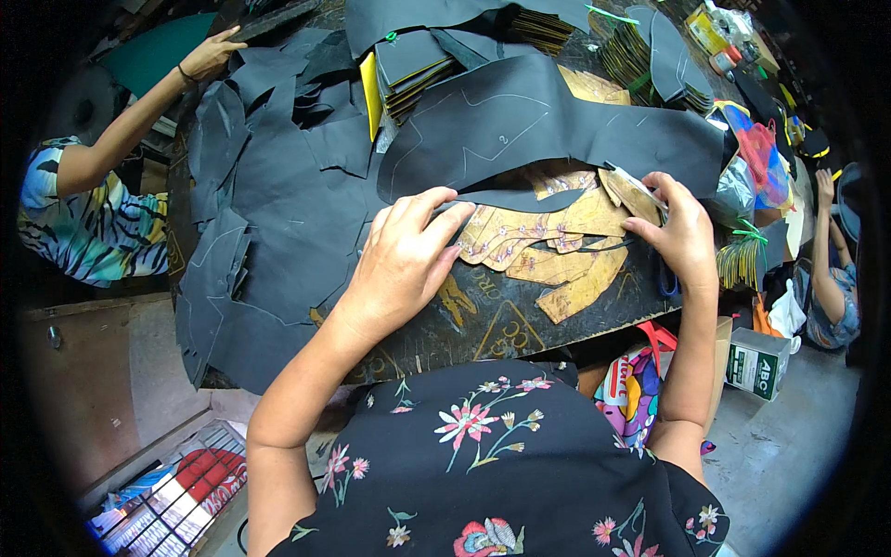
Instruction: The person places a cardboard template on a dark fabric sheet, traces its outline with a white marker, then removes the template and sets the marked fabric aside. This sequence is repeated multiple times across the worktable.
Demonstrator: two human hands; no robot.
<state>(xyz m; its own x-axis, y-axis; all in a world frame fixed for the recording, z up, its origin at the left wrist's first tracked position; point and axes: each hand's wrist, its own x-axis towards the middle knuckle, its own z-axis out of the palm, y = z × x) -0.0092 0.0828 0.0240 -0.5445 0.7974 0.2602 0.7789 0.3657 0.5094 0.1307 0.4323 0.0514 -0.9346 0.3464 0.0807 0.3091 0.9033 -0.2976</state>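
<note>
My left hand is closed, its fingertips at the end of a narrow black leather strip. My right hand has its thumb and fingers around the end of a tan cardboard template, tilted up from the others. Between my hands lie several overlapping tan templates, some with pen marks. Just beyond them a large black leather sheet bulges upward, with white outlines drawn on it. It partly covers the templates.
Cut black leather covers the table's left side. Bundled black pieces stand at the back. A colourful plastic bag lies at the right. Another person's hand rests on leather at the far left; another person is at the right.
</note>
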